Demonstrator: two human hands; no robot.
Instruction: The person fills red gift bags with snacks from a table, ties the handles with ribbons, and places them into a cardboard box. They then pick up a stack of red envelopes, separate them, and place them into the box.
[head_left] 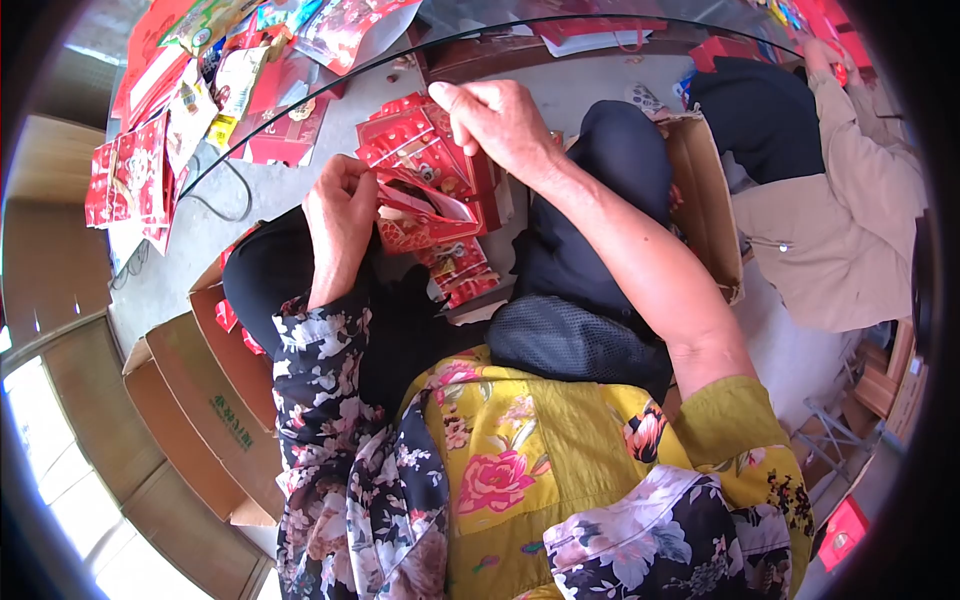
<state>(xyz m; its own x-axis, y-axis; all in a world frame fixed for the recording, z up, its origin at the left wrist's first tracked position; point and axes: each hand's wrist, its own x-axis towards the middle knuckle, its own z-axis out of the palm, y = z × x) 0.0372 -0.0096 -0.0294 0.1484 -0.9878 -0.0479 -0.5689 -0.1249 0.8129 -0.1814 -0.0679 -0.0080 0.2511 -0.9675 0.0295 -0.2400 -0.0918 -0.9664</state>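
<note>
An open red paper gift bag [428, 206] with festive printing is between my knees, its mouth facing me. My left hand [342, 208] is closed at the bag's left edge, thumb and fingers pinched together there. Above and to the right, my right hand [500, 122] is raised with curled fingers, apart from the bag's mouth. Whatever it may hold is hidden in the fingers. More red printed packets [462, 272] lie below the bag, near my lap. Behind it stand further red printed pieces [400, 130].
A glass tabletop [480, 35] curves across the front, with red packets [135, 180] and snack bags [240, 75] piled at its left. Cardboard boxes [200, 400] stand on my left, and another carton [705, 200] on my right. A co-worker in a beige jacket [830, 230] sits at the right.
</note>
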